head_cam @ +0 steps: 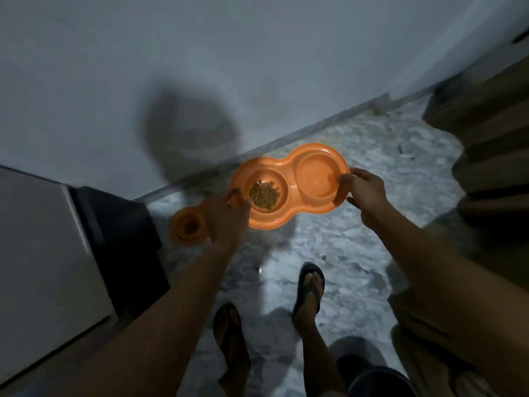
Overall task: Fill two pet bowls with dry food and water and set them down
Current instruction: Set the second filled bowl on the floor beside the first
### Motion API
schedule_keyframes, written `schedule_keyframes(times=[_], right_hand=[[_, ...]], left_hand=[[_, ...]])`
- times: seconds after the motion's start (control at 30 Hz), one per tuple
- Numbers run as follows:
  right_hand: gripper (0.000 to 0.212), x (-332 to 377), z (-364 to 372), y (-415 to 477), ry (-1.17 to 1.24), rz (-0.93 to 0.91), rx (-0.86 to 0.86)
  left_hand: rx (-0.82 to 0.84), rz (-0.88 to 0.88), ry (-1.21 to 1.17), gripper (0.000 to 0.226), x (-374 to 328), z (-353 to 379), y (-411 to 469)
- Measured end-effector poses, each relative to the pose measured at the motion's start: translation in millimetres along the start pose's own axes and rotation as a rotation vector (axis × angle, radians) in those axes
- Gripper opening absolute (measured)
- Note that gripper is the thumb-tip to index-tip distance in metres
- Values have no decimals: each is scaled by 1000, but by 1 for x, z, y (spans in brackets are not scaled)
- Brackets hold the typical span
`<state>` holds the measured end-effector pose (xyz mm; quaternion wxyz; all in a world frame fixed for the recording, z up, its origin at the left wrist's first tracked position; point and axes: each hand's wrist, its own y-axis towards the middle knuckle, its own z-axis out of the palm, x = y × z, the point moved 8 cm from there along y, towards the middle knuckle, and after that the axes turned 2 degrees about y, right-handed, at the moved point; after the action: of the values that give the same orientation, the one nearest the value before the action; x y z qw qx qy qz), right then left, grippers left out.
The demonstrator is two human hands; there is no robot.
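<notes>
Over marble floor (357,253): orange double bowl (289,179), kibble (264,194) in left well; left hand (226,219), right hand (363,190) grip opposite rims.

My double bowl (289,167) looks like smooth, faintly glossy orange plastic. The floor (357,247) under me is mottled, polished stone; the wall (257,53) is matt paint.

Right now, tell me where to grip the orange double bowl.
Take the double bowl by its rim at both short ends, a hand from each side, like the right hand. It is long and kibble weights one well.
</notes>
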<state>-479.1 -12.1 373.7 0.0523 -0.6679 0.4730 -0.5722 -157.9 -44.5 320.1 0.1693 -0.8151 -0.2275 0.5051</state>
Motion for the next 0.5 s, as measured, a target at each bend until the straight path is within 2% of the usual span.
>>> schedule_keyframes(times=[0.1, 0.27, 0.4, 0.5], right_hand=[[28, -57, 38, 83, -20, 29, 54], [25, -151, 99, 219, -92, 46, 109], [22, -211, 133, 310, -160, 17, 132], [20, -244, 153, 361, -203, 4, 152]], left_hand=[[-69, -13, -15, 21, 49, 45, 44], [-90, -128, 26, 44, 143, 129, 128], [-79, -212, 23, 43, 211, 193, 192], [-101, -211, -15, 41, 244, 227, 228]])
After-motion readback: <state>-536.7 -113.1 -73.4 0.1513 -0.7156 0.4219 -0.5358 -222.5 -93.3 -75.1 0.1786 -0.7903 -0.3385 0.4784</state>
